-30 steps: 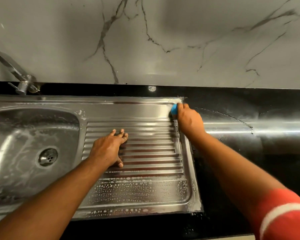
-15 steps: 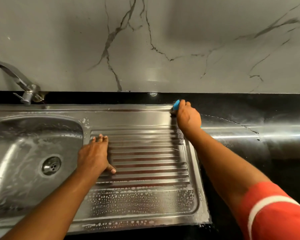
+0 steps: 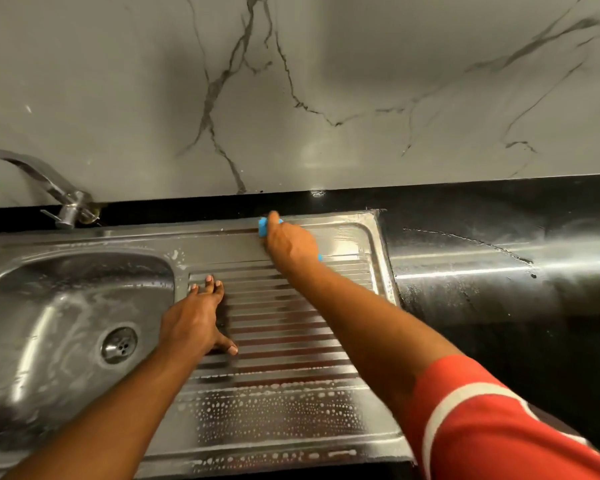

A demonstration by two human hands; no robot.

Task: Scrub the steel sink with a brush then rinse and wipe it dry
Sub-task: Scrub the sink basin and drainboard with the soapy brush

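Note:
The steel sink (image 3: 347,237) has a soapy basin on the left and a ribbed drainboard on the right, with foam spots along its near edge. My right hand (image 3: 290,242) grips a blue brush (image 3: 263,226) and holds it against the flat back strip of the drainboard, near its middle. Most of the brush is hidden under the hand. My left hand (image 3: 196,320) lies flat with straight fingers on the left end of the ribs, beside the basin.
The basin (image 3: 49,306) has a round drain (image 3: 119,345) at its bottom. A steel tap (image 3: 68,206) stands at the back left. Wet black countertop (image 3: 499,271) runs to the right of the sink. A grey marble wall (image 3: 326,81) rises behind.
My right hand has slid the brush leftward along the back strip, away from the sink's right corner. My left hand stays flat at the left end of the ribs.

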